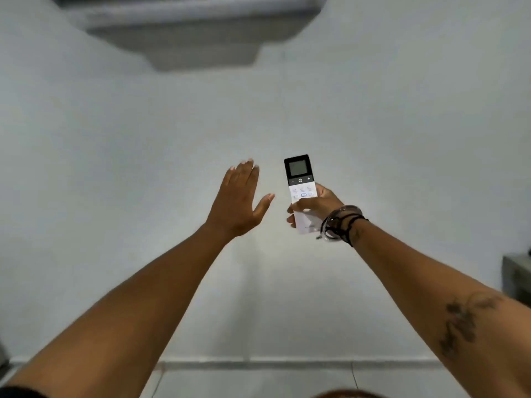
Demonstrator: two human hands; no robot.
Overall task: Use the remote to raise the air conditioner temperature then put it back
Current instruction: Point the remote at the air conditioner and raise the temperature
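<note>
We see no container in view; nothing holds anything but the right hand (314, 206). It is closed around the lower half of the remote (302, 191), fingers wrapped at the left edge, thumb lying across the button field. We note the remote is a slim flat rectangle, held upright in mid-air before the pale, smooth wall (402, 139). Its top section is black with a grey screen and a row of minus, power and plus marks; its lower body is white with small pale buttons. The left hand (240, 201) is spread flat, fingers together, thumb out, holding nothing, just beside the remote without touching. Dark cord bracelets (340, 222) circle the right wrist. The air conditioner (186, 27) hangs blurred, high on the wall.
</note>
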